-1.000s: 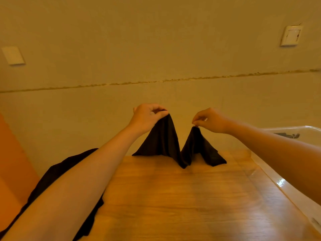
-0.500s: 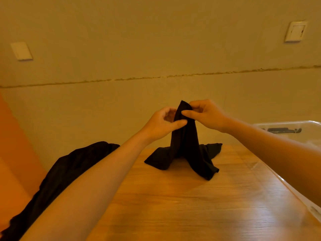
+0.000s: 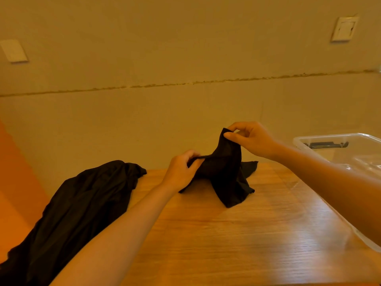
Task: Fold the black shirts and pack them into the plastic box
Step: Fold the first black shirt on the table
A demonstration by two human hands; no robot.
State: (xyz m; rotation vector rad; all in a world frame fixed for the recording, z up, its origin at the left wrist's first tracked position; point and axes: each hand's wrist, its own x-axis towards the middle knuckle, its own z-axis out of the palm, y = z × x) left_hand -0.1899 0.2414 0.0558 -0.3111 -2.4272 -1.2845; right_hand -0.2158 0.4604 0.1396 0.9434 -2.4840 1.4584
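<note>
A black shirt [image 3: 225, 172] is bunched up at the far middle of the wooden table [image 3: 237, 234]. My right hand [image 3: 250, 140] pinches its top and holds it lifted into a peak. Lower and to the left, my left hand [image 3: 181, 172] grips the cloth at its side. The shirt's lower folds rest on the table. A second black shirt [image 3: 76, 207] lies crumpled at the table's left edge and hangs over it. The clear plastic box [image 3: 329, 139] stands at the right, partly hidden by my right forearm.
A beige wall runs close behind the table, with a switch plate [image 3: 344, 28] at upper right and another plate [image 3: 14, 51] at left. An orange surface [image 3: 14, 182] borders the left side. A dark clip [image 3: 326, 144] shows on the box's far wall.
My hands came together from holding two raised corners apart. Now my left hand has dropped lower along the cloth while my right keeps the peak up. The view shifted slightly left.
</note>
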